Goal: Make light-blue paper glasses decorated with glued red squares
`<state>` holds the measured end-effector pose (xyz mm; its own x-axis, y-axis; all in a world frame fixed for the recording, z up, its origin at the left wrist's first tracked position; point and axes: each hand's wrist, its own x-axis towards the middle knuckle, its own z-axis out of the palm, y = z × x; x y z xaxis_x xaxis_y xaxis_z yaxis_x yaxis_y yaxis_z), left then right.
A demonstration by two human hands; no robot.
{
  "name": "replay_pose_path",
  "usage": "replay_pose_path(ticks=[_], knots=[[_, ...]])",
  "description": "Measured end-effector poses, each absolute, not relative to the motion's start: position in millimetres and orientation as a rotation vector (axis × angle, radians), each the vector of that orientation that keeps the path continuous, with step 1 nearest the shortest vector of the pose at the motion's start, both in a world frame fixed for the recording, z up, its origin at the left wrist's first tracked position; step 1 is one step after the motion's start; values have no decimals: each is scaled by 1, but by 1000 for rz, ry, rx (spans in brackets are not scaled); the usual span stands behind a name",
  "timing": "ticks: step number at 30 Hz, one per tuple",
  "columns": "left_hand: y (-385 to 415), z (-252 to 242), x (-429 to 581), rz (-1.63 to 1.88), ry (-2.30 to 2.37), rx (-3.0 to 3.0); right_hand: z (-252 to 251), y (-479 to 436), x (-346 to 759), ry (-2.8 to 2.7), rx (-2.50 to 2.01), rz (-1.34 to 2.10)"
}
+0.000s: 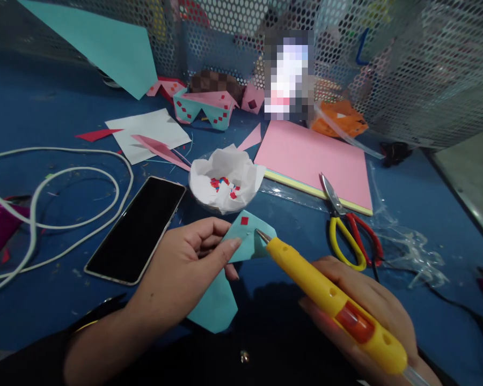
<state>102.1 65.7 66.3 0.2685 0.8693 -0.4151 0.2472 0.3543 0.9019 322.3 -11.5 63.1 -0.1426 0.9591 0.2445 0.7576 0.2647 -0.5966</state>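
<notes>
Between the thumb and fingers of my left hand (185, 262) is a folded light-blue paper cutout (249, 249), with part of it hanging below the hand. A small red paper square (244, 220) sits near its upper edge, and a tiny clear dot lies just below that. My right hand (374, 292) is wrapped round a yellow glue gun (312, 271) with an orange-red window and a clear stick at its rear. Its metal tip points left at the cutout, close to the clear dot; I cannot tell whether they touch. The right fingers are partly hidden behind the glue gun.
A paper-lined bowl (199, 185) holds small coloured bits. Around it are a phone (139, 230), a white cable (131, 177), a pink paper stack (314, 161), scissors (346, 230) and a decorated paper mask (203, 110). A perforated metal screen (422, 69) stands behind.
</notes>
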Motion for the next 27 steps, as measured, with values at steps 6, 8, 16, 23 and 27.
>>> replay_pose_path(ticks=[6, 8, 16, 23, 27], knots=[[63, 69, 104, 578, 1370, 1224, 69, -11, 326, -1896, -1517, 690], [62, 68, 104, 588, 1360, 1282, 70, -11, 326, -1839, -1544, 707], [57, 70, 107, 605, 1454, 1351, 69, -13, 324, -1824, -1573, 452], [59, 73, 105, 590, 1511, 1353, 69, -15, 339, -1741, -1571, 669], [60, 76, 107, 547, 1589, 1331, 67, -13, 348, -1413, -1564, 657]])
